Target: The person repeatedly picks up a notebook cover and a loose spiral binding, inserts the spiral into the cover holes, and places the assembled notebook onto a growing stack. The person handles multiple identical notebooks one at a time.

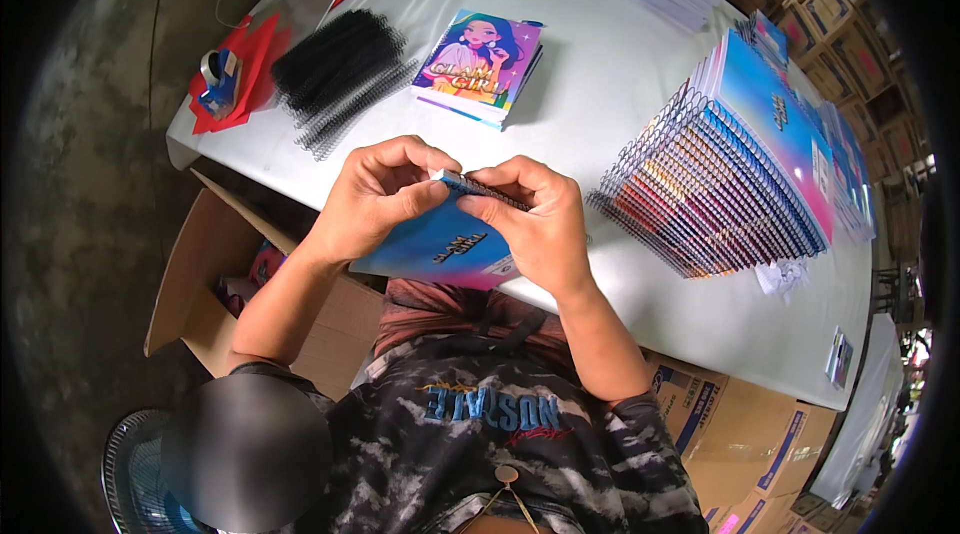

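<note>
My left hand [385,189] and right hand [540,224] are pinching a blue notebook [425,244] between them, its edge seemingly part-coiled; bound notebooks [735,179] are sitting to their right, loose coils [340,64] and uncoiled booklets [480,64] waiting ahead

We saw two lines of gold lettering on the picture-covered notebook [479,64]. Dark lettering, also in two lines, marked the blue notebook [430,242] we held, and similar dark lettering topped the notebook stack [735,174]. Our shirt [480,464] carried large blue letters and red script; cardboard boxes [745,429] bore blue print.
</note>
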`<act>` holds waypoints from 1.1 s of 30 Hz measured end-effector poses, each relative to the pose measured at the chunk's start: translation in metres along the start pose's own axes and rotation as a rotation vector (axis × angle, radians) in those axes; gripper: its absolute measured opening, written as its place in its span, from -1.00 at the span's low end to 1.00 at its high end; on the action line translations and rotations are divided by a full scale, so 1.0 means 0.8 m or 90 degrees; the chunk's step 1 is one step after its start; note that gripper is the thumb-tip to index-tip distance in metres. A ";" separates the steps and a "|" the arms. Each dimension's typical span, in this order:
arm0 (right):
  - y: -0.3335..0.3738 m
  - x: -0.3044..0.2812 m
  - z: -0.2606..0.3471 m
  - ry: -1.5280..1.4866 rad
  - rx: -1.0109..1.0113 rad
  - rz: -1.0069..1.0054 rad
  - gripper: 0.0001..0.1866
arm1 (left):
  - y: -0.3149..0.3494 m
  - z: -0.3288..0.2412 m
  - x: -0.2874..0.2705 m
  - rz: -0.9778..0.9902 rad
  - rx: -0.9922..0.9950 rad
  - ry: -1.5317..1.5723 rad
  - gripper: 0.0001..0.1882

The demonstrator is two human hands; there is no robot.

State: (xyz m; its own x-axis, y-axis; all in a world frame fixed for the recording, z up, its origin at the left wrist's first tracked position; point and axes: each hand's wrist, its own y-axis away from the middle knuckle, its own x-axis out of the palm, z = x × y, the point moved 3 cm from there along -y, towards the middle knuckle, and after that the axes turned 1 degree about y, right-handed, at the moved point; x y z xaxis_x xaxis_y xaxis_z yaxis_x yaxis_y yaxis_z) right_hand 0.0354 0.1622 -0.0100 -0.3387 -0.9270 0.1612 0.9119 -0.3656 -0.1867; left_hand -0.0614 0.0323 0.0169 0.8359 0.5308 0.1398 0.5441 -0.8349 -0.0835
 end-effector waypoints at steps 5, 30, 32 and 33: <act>0.005 0.006 0.002 0.018 -0.085 -0.036 -0.84 | -0.010 -0.007 0.001 0.046 0.030 -0.090 -0.90; 0.108 -0.277 0.145 0.451 -0.383 -0.868 -0.66 | -0.227 -0.054 0.226 -0.085 0.456 -0.587 -0.57; 0.105 -0.280 0.136 0.347 -0.416 -0.812 -0.66 | -0.220 -0.039 0.227 -0.103 0.411 -0.477 -0.55; 0.101 -0.272 0.144 0.342 -0.415 -0.795 -0.66 | -0.211 -0.037 0.227 -0.142 0.387 -0.415 -0.55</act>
State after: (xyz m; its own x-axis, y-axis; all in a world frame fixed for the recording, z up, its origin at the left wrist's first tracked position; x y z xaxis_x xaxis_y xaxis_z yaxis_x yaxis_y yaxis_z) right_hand 0.2095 0.3441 0.0516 -0.9707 0.1327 0.2006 -0.2298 -0.7581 -0.6103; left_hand -0.0034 0.2656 0.0858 0.4822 0.8015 -0.3537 0.4871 -0.5809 -0.6522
